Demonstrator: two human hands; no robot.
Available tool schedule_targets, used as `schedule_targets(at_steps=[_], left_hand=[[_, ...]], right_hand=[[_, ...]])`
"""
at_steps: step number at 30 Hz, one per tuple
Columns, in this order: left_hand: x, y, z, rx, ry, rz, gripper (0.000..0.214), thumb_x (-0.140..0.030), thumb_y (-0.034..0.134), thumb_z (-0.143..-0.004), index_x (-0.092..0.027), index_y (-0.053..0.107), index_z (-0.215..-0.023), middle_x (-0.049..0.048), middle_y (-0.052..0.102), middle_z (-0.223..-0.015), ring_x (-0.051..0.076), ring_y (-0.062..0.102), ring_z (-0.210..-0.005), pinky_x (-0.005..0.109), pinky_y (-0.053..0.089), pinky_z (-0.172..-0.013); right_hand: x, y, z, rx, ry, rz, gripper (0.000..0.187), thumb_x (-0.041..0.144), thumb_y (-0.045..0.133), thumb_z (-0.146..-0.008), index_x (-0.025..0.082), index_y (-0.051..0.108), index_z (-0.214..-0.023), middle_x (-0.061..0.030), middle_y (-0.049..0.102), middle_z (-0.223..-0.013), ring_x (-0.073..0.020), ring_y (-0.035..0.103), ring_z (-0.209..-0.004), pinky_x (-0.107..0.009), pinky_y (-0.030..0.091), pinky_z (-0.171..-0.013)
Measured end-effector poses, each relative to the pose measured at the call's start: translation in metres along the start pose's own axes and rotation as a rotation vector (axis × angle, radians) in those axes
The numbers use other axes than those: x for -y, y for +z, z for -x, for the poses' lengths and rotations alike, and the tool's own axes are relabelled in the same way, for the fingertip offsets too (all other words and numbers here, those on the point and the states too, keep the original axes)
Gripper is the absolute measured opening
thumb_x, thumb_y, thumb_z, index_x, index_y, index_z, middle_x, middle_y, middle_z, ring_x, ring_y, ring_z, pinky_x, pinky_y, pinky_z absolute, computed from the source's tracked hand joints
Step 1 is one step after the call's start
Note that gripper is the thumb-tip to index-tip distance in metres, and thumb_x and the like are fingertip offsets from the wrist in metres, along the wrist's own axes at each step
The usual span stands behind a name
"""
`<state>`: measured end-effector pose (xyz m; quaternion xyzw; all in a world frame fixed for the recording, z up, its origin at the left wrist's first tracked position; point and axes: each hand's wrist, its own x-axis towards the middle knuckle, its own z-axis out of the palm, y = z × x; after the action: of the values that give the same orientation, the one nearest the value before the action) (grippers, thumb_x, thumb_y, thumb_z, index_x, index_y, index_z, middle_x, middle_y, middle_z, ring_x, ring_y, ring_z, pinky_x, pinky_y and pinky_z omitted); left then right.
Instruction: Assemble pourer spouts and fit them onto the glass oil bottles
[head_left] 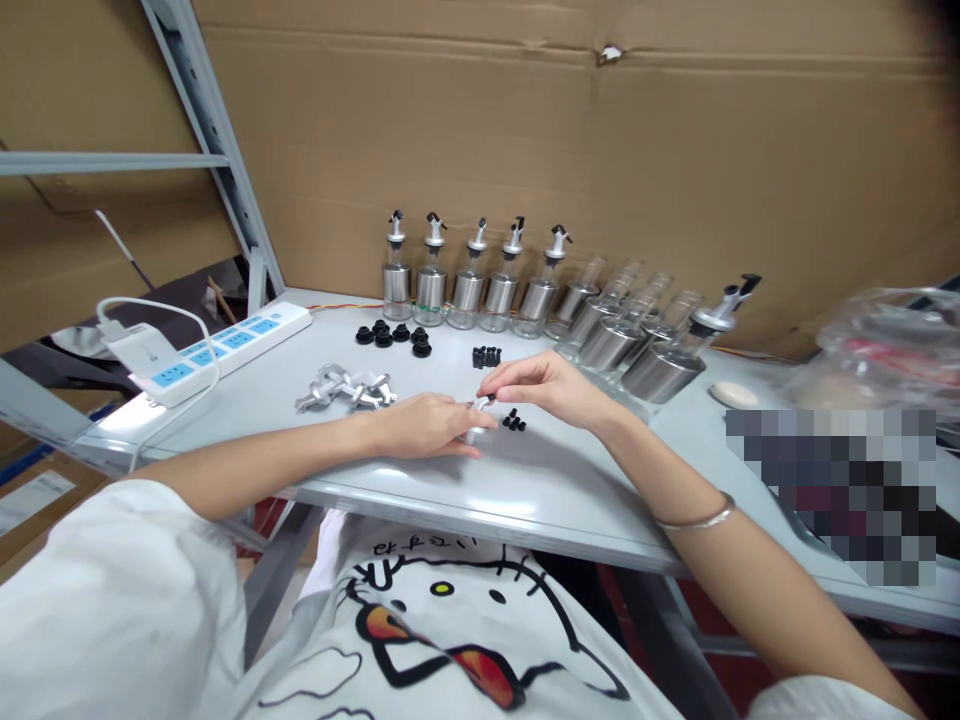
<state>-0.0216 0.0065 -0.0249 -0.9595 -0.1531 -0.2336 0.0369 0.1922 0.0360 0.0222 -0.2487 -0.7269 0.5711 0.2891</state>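
Observation:
Over the front middle of the table, my left hand point(427, 425) is closed on a silver-grey pourer spout point(480, 408). The fingertips of my right hand point(544, 385) pinch a small black cap point(491, 397) at the tip of that spout. Whether the cap is seated on it I cannot tell. Left of my left hand lies a pile of silver-grey pourer spouts point(341, 388). Behind my hands are small black pieces in tight rows point(487, 357), and several more small black pieces point(514, 421) lie just below my right hand. Black ribbed stoppers point(394, 337) sit farther back left.
Glass bottles with steel sleeves and pourers point(469, 290) line the back; several bottles without pourers point(611, 335) stand to the right. A power strip point(225, 350) with a charger and white cable lies left. Clear plastic bags point(885, 350) and a whitish oval object point(735, 394) are right.

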Motion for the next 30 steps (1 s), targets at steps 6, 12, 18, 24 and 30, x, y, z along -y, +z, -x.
schedule_targets(at_steps=[6,12,18,24,30], left_hand=[[0.0004,0.0002,0.0008,0.045,0.001,0.006,0.03,-0.041,0.048,-0.093,-0.016,0.049,-0.109,0.0012,0.066,-0.069,0.015,0.06,-0.063,0.026,0.047,-0.066],[0.0032,0.0038,0.0024,0.017,0.009,0.04,0.031,-0.04,0.049,-0.092,-0.015,0.05,-0.111,0.0022,0.068,-0.07,0.015,0.062,-0.065,0.028,0.048,-0.068],[0.001,0.0007,-0.0004,0.064,-0.003,0.042,0.031,-0.039,0.053,-0.091,-0.015,0.051,-0.11,0.0011,0.068,-0.068,0.015,0.064,-0.066,0.027,0.048,-0.07],[-0.0011,-0.0015,-0.0018,0.107,-0.004,0.022,0.031,-0.039,0.052,-0.092,-0.015,0.051,-0.112,0.0014,0.069,-0.07,0.015,0.064,-0.065,0.027,0.047,-0.07],[-0.0005,-0.0007,-0.0015,0.132,-0.013,0.004,0.033,-0.04,0.051,-0.092,-0.015,0.052,-0.114,0.0018,0.069,-0.071,0.015,0.063,-0.066,0.027,0.046,-0.071]], right_hand=[[-0.0037,-0.0013,-0.0001,0.07,0.083,-0.125,0.022,0.029,0.08,-0.065,0.018,0.073,-0.083,-0.0014,0.071,-0.081,-0.0112,0.065,-0.074,-0.025,0.051,-0.073],[-0.0035,-0.001,0.0026,0.234,0.186,-0.208,0.033,0.033,0.075,-0.072,0.02,0.072,-0.102,-0.0052,0.071,-0.099,-0.0133,0.065,-0.084,-0.028,0.05,-0.082],[0.0008,-0.0012,0.0043,0.303,0.173,-0.188,0.026,0.027,0.068,-0.079,0.02,0.069,-0.105,-0.0036,0.066,-0.106,-0.0115,0.062,-0.087,-0.025,0.048,-0.08],[-0.0002,-0.0021,0.0042,0.353,0.204,-0.26,0.023,0.026,0.067,-0.08,0.018,0.067,-0.101,-0.002,0.064,-0.093,-0.0112,0.06,-0.081,-0.026,0.048,-0.078],[-0.0021,-0.004,0.0042,0.379,0.172,-0.23,0.022,0.027,0.066,-0.082,0.018,0.066,-0.102,-0.0016,0.063,-0.097,-0.0098,0.059,-0.082,-0.024,0.047,-0.078]])
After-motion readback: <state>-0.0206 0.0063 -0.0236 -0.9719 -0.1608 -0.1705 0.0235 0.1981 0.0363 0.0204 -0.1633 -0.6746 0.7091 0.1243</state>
